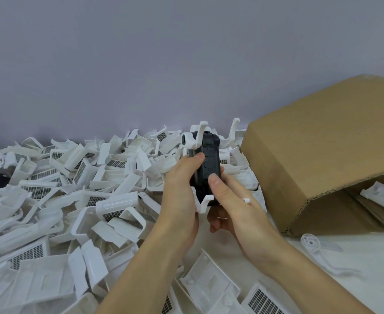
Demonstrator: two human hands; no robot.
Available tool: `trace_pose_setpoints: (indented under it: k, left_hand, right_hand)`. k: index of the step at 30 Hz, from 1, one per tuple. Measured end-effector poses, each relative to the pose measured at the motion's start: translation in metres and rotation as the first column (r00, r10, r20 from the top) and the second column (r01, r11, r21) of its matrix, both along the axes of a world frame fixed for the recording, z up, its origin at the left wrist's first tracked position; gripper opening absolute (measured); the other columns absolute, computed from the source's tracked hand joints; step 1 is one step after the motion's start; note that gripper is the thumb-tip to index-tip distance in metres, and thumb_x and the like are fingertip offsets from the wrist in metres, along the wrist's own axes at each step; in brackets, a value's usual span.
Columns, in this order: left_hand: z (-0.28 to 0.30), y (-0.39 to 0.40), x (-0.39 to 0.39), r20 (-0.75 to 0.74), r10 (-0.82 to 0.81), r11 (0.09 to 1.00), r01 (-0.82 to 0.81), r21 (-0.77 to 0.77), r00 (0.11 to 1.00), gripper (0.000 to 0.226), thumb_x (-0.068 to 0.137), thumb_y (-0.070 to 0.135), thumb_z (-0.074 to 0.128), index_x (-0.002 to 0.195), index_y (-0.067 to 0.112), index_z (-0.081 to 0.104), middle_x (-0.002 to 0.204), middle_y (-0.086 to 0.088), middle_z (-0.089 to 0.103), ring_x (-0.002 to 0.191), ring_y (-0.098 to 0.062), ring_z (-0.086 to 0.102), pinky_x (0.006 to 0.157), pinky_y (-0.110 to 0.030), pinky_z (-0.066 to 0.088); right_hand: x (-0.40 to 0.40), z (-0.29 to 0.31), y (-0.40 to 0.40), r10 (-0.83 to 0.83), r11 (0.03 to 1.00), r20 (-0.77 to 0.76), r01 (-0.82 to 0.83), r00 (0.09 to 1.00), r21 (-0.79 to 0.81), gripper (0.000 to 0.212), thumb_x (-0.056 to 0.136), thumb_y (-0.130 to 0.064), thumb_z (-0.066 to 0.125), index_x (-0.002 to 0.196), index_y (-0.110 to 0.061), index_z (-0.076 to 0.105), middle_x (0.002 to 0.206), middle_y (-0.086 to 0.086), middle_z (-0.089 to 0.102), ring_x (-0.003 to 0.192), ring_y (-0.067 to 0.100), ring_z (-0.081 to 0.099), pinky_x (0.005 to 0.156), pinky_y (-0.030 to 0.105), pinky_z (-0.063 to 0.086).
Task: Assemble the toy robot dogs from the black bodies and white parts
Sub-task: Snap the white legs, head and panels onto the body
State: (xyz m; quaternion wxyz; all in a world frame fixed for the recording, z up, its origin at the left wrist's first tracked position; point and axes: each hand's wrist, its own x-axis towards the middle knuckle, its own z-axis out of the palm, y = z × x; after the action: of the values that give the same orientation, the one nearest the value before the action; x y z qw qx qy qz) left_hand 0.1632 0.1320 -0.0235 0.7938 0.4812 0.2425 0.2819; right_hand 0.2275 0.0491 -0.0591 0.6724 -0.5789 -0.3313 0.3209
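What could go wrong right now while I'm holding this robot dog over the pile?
The white legs stick out from the black body; squeezing hard with both hands, left hand and right hand, might pop or snap one. A part that drops could vanish among the look-alike loose white parts. The loose leg near the cardboard box could get knocked away.

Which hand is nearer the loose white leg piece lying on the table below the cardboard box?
Right. The right hand grips the black body up and left of the loose leg piece; the left hand holds the body's far side, farther away.
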Motion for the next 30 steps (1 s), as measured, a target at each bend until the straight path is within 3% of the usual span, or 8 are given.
trace_pose_setpoints:
  k: [6, 16, 23, 26, 28, 30]
  left_hand:
    - [0.0008, 0.0005, -0.0014, 0.021, -0.018, 1.0, 0.018, -0.006, 1.0, 0.027, 0.095, 0.031, 0.054, 0.091, 0.011, 0.071, 0.083, -0.007, 0.073, 0.06, -0.021, 0.063, 0.043, -0.027, 0.044]
    - [0.0011, 0.0013, -0.0005, 0.013, -0.03, 1.0, 0.03, -0.001, 0.999, 0.036, 0.092, 0.036, 0.055, 0.066, 0.022, 0.076, 0.078, -0.006, 0.07, 0.057, -0.021, 0.059, 0.042, -0.027, 0.04]
    - [-0.001, 0.0029, -0.0015, 0.028, -0.027, 0.999, 0.027, -0.025, 0.999, 0.032, 0.094, 0.037, 0.055, 0.097, 0.008, 0.069, 0.083, -0.009, 0.067, 0.061, -0.025, 0.058, 0.042, -0.028, 0.039]
    - [0.0001, 0.0033, -0.001, 0.119, 0.029, 0.995, -0.017, -0.103, 0.992, 0.034, 0.096, 0.036, 0.052, 0.097, 0.005, 0.067, 0.079, -0.011, 0.065, 0.062, -0.025, 0.061, 0.054, -0.033, 0.044]
    - [0.0012, 0.0063, -0.0006, 0.222, 0.137, 0.979, -0.097, -0.181, 0.965, 0.031, 0.101, 0.03, 0.049, 0.102, 0.004, 0.067, 0.086, -0.015, 0.064, 0.073, -0.027, 0.062, 0.066, -0.036, 0.05]
    - [0.0021, 0.0092, -0.002, 0.3, 0.193, 0.962, -0.12, -0.246, 0.934, 0.033, 0.103, 0.028, 0.044, 0.107, 0.003, 0.065, 0.091, -0.017, 0.062, 0.076, -0.027, 0.063, 0.064, -0.032, 0.055]
  right_hand:
    - [0.0019, -0.0027, -0.0018, 0.035, 0.999, -0.006, -0.035, 0.999, -0.018, 0.051, 0.073, -0.03, 0.055, 0.122, -0.041, 0.062, 0.07, -0.002, 0.054, 0.065, 0.015, 0.05, 0.071, 0.035, 0.045]
    - [0.0001, -0.0029, -0.0008, 0.021, 1.0, -0.039, -0.022, 0.999, -0.009, 0.054, 0.075, -0.031, 0.057, 0.127, -0.044, 0.058, 0.066, -0.011, 0.056, 0.061, 0.011, 0.05, 0.067, 0.03, 0.046]
    - [-0.0008, -0.0004, -0.0028, 0.021, 1.0, 0.006, -0.021, 1.0, 0.014, 0.051, 0.077, -0.031, 0.058, 0.126, -0.045, 0.06, 0.076, -0.003, 0.062, 0.07, 0.015, 0.057, 0.071, 0.033, 0.047]
    - [0.0004, 0.0022, -0.0065, 0.045, 0.998, 0.102, -0.05, 0.994, 0.047, 0.047, 0.076, -0.023, 0.05, 0.112, -0.049, 0.065, 0.087, -0.005, 0.069, 0.078, 0.013, 0.062, 0.073, 0.032, 0.049]
    - [0.003, 0.0018, -0.0064, -0.032, 0.995, 0.135, 0.019, 0.99, 0.095, 0.053, 0.074, -0.018, 0.043, 0.114, -0.045, 0.065, 0.096, -0.008, 0.072, 0.084, 0.012, 0.066, 0.075, 0.029, 0.052]
    - [0.0075, 0.0008, -0.0051, -0.216, 0.972, 0.194, 0.193, 0.957, 0.131, 0.053, 0.074, -0.015, 0.04, 0.117, -0.037, 0.061, 0.103, -0.006, 0.071, 0.095, 0.01, 0.068, 0.083, 0.029, 0.054]
